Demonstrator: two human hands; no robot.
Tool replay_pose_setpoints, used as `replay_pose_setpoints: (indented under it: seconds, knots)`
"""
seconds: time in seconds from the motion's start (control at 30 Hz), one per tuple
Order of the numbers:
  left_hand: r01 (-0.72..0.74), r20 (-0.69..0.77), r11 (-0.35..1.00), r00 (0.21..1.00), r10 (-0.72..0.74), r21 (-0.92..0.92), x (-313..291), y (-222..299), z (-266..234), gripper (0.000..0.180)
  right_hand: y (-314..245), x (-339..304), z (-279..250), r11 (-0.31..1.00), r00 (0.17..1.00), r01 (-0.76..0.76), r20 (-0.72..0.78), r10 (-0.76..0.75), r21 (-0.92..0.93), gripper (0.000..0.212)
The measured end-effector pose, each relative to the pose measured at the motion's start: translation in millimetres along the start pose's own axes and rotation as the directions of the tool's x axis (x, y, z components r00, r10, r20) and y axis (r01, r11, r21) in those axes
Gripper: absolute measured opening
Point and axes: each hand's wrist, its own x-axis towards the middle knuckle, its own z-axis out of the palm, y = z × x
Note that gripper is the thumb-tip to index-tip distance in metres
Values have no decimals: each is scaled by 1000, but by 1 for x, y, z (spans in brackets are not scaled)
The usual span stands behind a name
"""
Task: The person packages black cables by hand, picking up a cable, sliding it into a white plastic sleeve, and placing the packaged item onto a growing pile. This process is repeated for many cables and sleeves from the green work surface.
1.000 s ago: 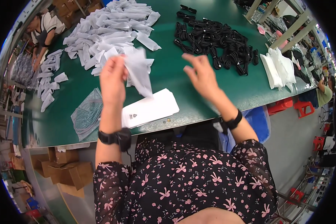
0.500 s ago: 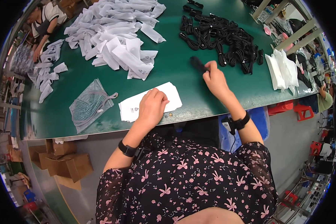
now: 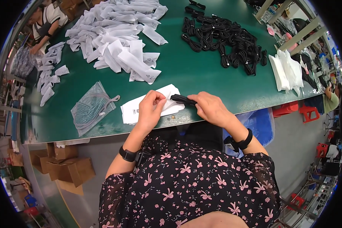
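A bundled black cable (image 3: 181, 99) is gripped in my right hand (image 3: 210, 108), its free end pointing left over a stack of flat white bags (image 3: 131, 110). My left hand (image 3: 152, 107) rests over that stack, thumb and fingers pinching the edge of the top white bag (image 3: 168, 92). The cable's tip lies close to this pinched edge; whether it is inside the bag's mouth I cannot tell. Farther off on the right lies a heap of black cable bundles (image 3: 237, 41). At the far left a big pile of filled white bags (image 3: 114, 34) covers the table.
A clear zip bag with a striped item (image 3: 93, 110) lies left of the stack. White plastic packs (image 3: 287, 72) sit at the right edge of the green table (image 3: 186, 70). A co-worker (image 3: 47, 24) handles bags at far left. A blue bin (image 3: 254, 127) stands below the front edge.
My right hand has carried the cable bundle left and nearer, from beside the heap to the white stack. My left fingers have raised the top bag's edge.
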Motion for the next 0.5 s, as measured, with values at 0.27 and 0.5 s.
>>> replay_pose_setpoints:
  seconds: [0.27,0.5]
  knots:
    - [-457,161,868,888,431,196,1,10,-1,9,2,4,14,413,698,-713,515,497,567,26]
    - [-262,45,962,965,259,73,10,13,-6,9,-3,19,21,949,991,13,-128,29,316,26]
